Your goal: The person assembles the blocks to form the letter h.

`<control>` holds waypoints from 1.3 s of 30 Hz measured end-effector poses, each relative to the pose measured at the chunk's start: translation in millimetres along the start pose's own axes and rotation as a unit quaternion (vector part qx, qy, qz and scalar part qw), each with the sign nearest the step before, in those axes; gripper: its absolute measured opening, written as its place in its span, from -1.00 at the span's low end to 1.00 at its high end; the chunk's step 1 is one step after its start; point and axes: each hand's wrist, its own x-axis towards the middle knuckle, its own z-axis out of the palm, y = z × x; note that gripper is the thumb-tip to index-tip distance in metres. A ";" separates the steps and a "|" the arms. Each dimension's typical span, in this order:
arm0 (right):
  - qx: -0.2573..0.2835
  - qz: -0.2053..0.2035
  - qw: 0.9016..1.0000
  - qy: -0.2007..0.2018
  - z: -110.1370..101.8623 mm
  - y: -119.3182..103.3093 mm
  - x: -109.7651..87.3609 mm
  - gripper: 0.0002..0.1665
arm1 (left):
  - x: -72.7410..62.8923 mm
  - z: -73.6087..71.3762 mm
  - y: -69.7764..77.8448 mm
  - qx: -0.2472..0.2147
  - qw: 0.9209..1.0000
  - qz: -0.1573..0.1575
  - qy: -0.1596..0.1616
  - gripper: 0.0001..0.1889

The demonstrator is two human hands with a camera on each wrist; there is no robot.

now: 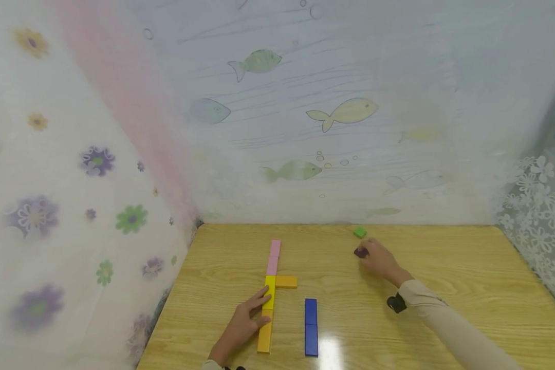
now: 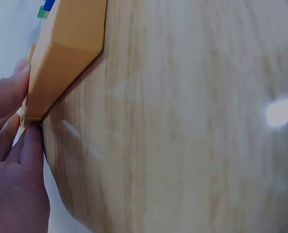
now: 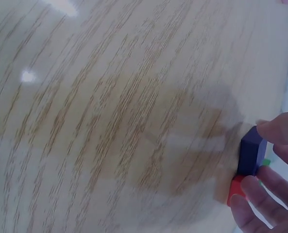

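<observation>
My left hand [image 1: 242, 324] rests on a row of flat blocks, fingers on the yellow block [image 1: 270, 281] and thumb on the orange block [image 1: 264, 340]. Two pink blocks [image 1: 275, 248] continue this row toward the wall, and another orange block [image 1: 289, 282] sticks out sideways from the yellow one. Farther back on the right, my right hand [image 1: 380, 261] pinches a dark blue block [image 3: 250, 151]. In the right wrist view, a red block [image 3: 236, 188] sits against it, touched by the fingertips and partly hidden. Just beyond that hand lies a green block [image 1: 359, 232].
Two blue blocks [image 1: 311, 329] lie end to end to the right of the row. The wooden table [image 1: 472, 267] meets a fish-patterned wall [image 1: 351, 195] at the back. A flower-patterned covering [image 1: 74, 267] borders its left side.
</observation>
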 end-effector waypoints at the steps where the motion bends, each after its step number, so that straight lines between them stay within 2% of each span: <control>1: 0.000 0.002 1.000 0.001 0.1 0.1 0.5 -0.76 | 0.8 0.3 -4.1 0.002 1.000 -0.001 0.000 -0.41; 3: 0.001 0.010 1.000 0.002 1.0 -0.4 1.7 -0.76 | 2.0 0.9 -10.3 0.003 1.000 0.000 0.001 -0.41; 7: -0.002 0.030 0.999 0.012 4.3 -1.0 3.3 -0.74 | 3.1 1.7 -13.8 -0.002 1.000 0.006 0.001 -0.40; 16: -0.012 0.038 0.998 0.039 12.1 4.2 3.9 -0.76 | 3.1 1.6 -7.2 -0.012 1.000 0.000 -0.002 -0.41; 27: 0.023 0.012 0.998 0.049 13.6 10.8 4.7 -0.82 | 2.3 1.3 -13.3 0.000 1.000 0.002 0.004 -0.39; 35: 0.077 -0.057 0.991 0.088 14.7 9.7 0.2 -0.84 | 1.4 1.3 -13.6 -0.002 1.000 0.001 0.004 -0.40; 39: 0.092 -0.038 0.992 0.081 15.4 3.9 0.0 -0.80 | 1.5 1.2 -14.4 -0.001 1.000 0.005 0.004 -0.39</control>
